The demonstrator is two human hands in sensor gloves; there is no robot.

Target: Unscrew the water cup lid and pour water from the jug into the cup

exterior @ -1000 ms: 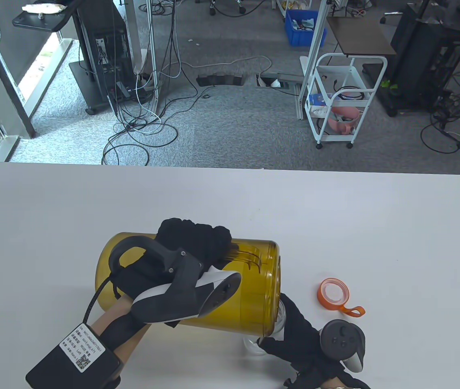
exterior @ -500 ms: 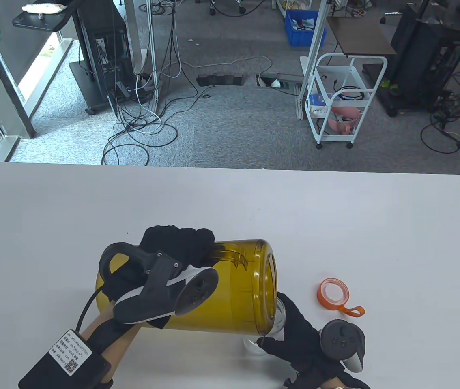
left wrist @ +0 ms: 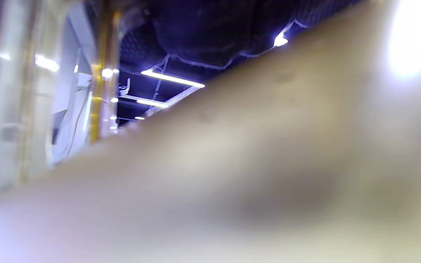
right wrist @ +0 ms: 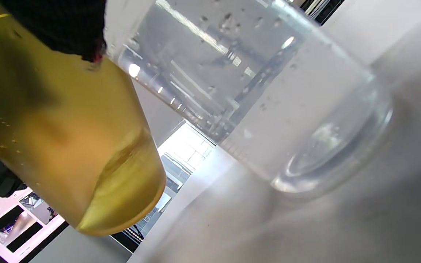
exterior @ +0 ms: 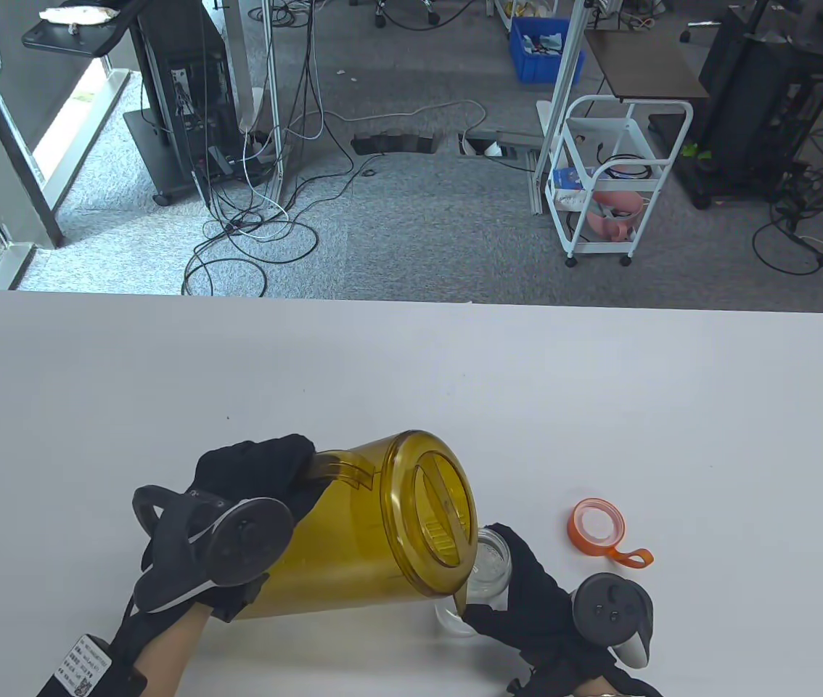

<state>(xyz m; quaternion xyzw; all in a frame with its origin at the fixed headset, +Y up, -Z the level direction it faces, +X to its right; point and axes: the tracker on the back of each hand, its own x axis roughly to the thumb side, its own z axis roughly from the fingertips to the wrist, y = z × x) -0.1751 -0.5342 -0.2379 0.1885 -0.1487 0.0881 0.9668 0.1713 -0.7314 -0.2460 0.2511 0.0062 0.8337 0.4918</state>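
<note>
An amber see-through jug point(exterior: 342, 541) with its lid on hangs tilted over the table, spout low beside the clear cup point(exterior: 490, 570). My left hand point(exterior: 252, 465) grips the jug's handle at its left side. The cup stands lidless on the table, and my right hand point(exterior: 527, 599) is wrapped round it from the right. Its orange lid point(exterior: 596, 524) with a loop strap lies on the table to the right. In the right wrist view the cup point(right wrist: 269, 109) holds water near its base and the jug point(right wrist: 68, 146) hangs close beside it. The left wrist view is mostly a blur of the jug wall point(left wrist: 232, 164).
The white table point(exterior: 600, 406) stretches back to its far edge. Beyond it are a carpeted floor with cables, a white trolley point(exterior: 611, 181) and equipment stands. A black tracker point(exterior: 611, 606) sits on my right hand.
The jug has swung back from nearly level toward upright, its lid now facing the camera. My left hand has dropped left and down with it. The right hand and cup stayed put.
</note>
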